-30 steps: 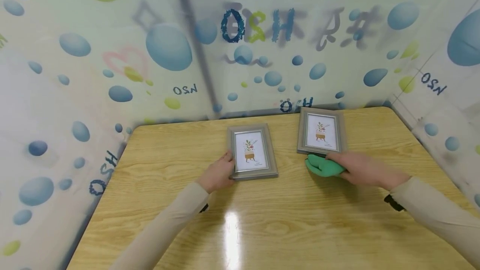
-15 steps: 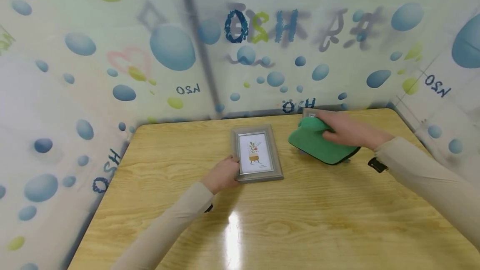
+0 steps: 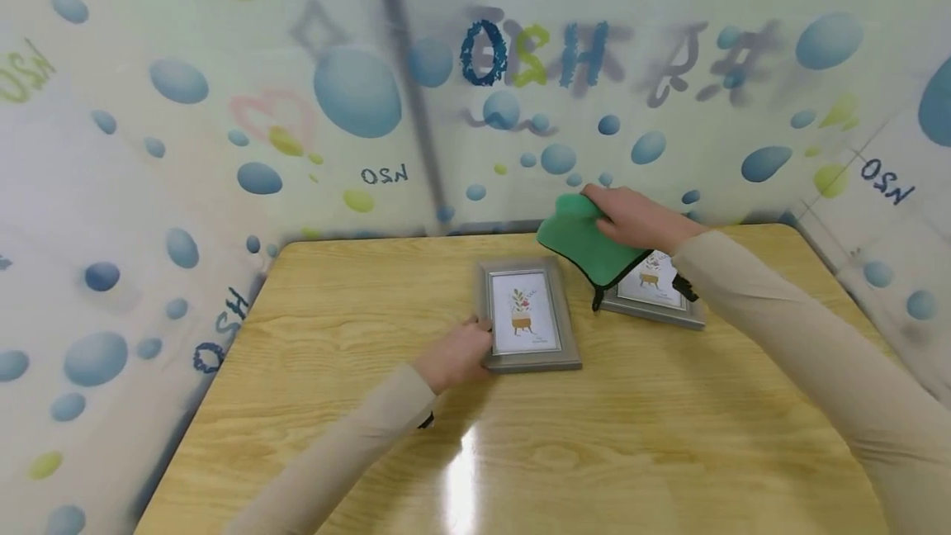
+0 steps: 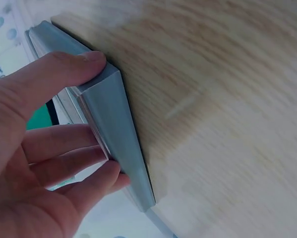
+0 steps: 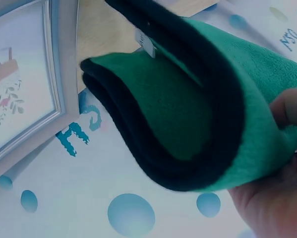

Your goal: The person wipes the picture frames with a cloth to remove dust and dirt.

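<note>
My left hand grips the lower left corner of a grey picture frame, which lies face up with a potted-plant print. In the left wrist view, the thumb lies over the corner of the frame and the fingers press along its side. My right hand holds a folded green cloth with black edging, raised above the far side of the table. The cloth and right arm cover part of a second, similar picture frame. In the right wrist view, the cloth curls open beside the frame.
Both frames lie on a light wood table. A pale curtain with blue and green drops stands directly behind its far edge and at both sides. Light glares off the table near the front.
My right hand has lifted the cloth from the second frame's near edge, across it, up and to the left. My left hand keeps its hold on the first frame. The head view has shifted slightly.
</note>
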A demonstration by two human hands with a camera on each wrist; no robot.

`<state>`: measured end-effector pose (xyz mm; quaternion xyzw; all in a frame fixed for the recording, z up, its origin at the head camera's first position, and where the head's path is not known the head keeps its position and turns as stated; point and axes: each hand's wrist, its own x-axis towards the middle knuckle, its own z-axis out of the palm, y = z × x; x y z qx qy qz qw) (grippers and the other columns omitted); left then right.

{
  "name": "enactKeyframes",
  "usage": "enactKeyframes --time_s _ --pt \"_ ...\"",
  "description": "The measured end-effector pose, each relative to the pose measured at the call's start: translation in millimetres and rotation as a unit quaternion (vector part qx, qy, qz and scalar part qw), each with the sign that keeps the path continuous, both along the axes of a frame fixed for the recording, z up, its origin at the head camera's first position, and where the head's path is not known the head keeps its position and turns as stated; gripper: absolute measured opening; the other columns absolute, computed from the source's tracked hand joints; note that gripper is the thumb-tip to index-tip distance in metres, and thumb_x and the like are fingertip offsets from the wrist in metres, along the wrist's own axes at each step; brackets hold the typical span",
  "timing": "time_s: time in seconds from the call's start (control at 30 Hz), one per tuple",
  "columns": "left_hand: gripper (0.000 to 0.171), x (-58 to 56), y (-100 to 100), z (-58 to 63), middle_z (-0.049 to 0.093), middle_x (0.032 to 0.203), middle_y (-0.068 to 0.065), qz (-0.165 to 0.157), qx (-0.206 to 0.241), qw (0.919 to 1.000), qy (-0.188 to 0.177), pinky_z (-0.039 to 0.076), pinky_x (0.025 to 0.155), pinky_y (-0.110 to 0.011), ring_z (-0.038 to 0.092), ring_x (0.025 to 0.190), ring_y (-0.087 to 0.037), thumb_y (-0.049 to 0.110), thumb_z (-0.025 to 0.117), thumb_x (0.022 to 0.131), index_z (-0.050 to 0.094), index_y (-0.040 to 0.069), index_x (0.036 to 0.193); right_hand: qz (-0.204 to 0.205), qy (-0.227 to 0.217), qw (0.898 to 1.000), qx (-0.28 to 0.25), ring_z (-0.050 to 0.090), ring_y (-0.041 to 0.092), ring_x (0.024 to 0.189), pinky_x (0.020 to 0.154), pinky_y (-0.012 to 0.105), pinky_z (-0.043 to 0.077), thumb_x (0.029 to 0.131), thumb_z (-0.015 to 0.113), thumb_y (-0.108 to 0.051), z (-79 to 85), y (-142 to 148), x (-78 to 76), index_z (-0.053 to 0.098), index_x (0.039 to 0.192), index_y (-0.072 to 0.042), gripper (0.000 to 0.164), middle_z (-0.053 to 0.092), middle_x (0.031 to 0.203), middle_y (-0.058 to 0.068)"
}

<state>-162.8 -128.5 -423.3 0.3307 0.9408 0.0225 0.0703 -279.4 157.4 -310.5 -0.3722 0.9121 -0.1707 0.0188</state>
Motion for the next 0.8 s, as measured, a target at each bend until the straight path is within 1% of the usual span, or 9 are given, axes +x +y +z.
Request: enactKeyframes --time_s 0.1,0.13,0.23,0.33,0.47,0.53,0.6,0.7,0.8 --pt "0.036 3.8 4 0.7 0.062 0.101 -0.011 -0.008 -0.005 0.9999 0.003 0.052 0.084 -0.032 0.06 0.097 -0.029 0.016 0.087 0.07 0.07 0.0 0.099 -0.008 0.022 1.0 0.013 0.058 0.033 0.08 0.072 0.045 0.046 0.097 0.042 0.004 -1.7 -7 -8.7 0.043 0.123 0.007 0.027 0.059 0.098 0.021" --pt "0.037 4.7 5 0.2 0.062 0.101 -0.01 -0.011 -0.009 0.9999 0.007 0.052 0.084 -0.031 0.06 0.097 -0.028 0.016 0.087 0.07 0.07 0.001 0.099 -0.015 0.025 0.999 0.02 0.06 0.035 0.086 0.076 0.047 0.047 0.097 0.042 0.004 -2.4 -9 -11.1 0.042 0.126 0.007 0.029 0.058 0.104 0.023" --pt "0.037 7.6 8 -0.6 0.063 0.104 -0.01 -0.011 -0.01 0.9998 0.009 0.052 0.085 -0.03 0.06 0.098 -0.027 0.016 0.086 0.07 0.07 0.002 0.101 -0.035 0.03 0.998 0.044 0.058 0.04 0.101 0.085 0.05 0.047 0.099 0.04 0.003 -6.3 -19 -16.3 0.04 0.131 0.005 0.032 0.054 0.119 0.027" --pt "0.037 9.7 11 -0.8 0.063 0.105 -0.01 -0.016 -0.012 0.9997 0.014 0.051 0.088 -0.031 0.061 0.1 -0.027 0.016 0.086 0.07 0.071 0.004 0.101 -0.045 0.04 0.995 0.076 0.057 0.041 0.104 0.084 0.049 0.049 0.099 0.04 0.005 -15.3 -29 -17.1 0.038 0.135 0.004 0.036 0.052 0.125 0.028" --pt "0.036 11.6 14 -0.5 0.064 0.105 -0.01 -0.025 -0.022 0.9991 0.027 0.05 0.09 -0.033 0.063 0.098 -0.027 0.018 0.086 0.071 0.071 0.005 0.1 -0.026 0.072 0.991 0.108 0.058 0.04 0.102 0.081 0.047 0.051 0.093 0.05 0.011 -36.9 -42 -13.6 0.04 0.135 0.004 0.043 0.053 0.123 0.027" --pt "0.037 12.1 14 -0.6 0.064 0.105 -0.011 -0.027 -0.028 0.9986 0.035 0.05 0.09 -0.033 0.063 0.098 -0.027 0.02 0.086 0.071 0.072 0.005 0.101 -0.016 0.078 0.99 0.118 0.058 0.038 0.103 0.081 0.046 0.051 0.092 0.053 0.011 -50.2 -48 -11.7 0.041 0.135 0.003 0.046 0.053 0.123 0.026" --pt "0.039 12.4 15 -1.1 0.064 0.106 -0.011 -0.027 -0.032 0.9983 0.039 0.05 0.091 -0.034 0.063 0.099 -0.028 0.021 0.086 0.071 0.072 0.005 0.103 -0.009 0.069 0.99 0.122 0.059 0.037 0.102 0.08 0.045 0.052 0.092 0.056 0.008 -62.8 -53 -9.6 0.042 0.135 0.002 0.046 0.054 0.122 0.025" --pt "0.041 12.3 15 -1.1 0.064 0.107 -0.012 -0.021 -0.032 0.9987 0.034 0.049 0.092 -0.034 0.063 0.101 -0.029 0.022 0.087 0.07 0.071 0.005 0.105 -0.005 0.035 0.992 0.119 0.06 0.035 0.101 0.079 0.045 0.052 0.094 0.056 0.002 -78.3 -58 -7.5 0.045 0.133 0.0 0.04 0.056 0.119 0.024" --pt "0.041 11.2 15 -0.6 0.065 0.106 -0.011 -0.015 -0.025 0.9993 0.024 0.049 0.093 -0.034 0.063 0.1 -0.026 0.021 0.087 0.07 0.071 0.004 0.104 -0.009 -0.01 0.993 0.118 0.059 0.036 0.105 0.085 0.047 0.05 0.096 0.055 -0.005 -88.3 -61 -6.6 0.044 0.135 0.001 0.041 0.056 0.121 0.025"
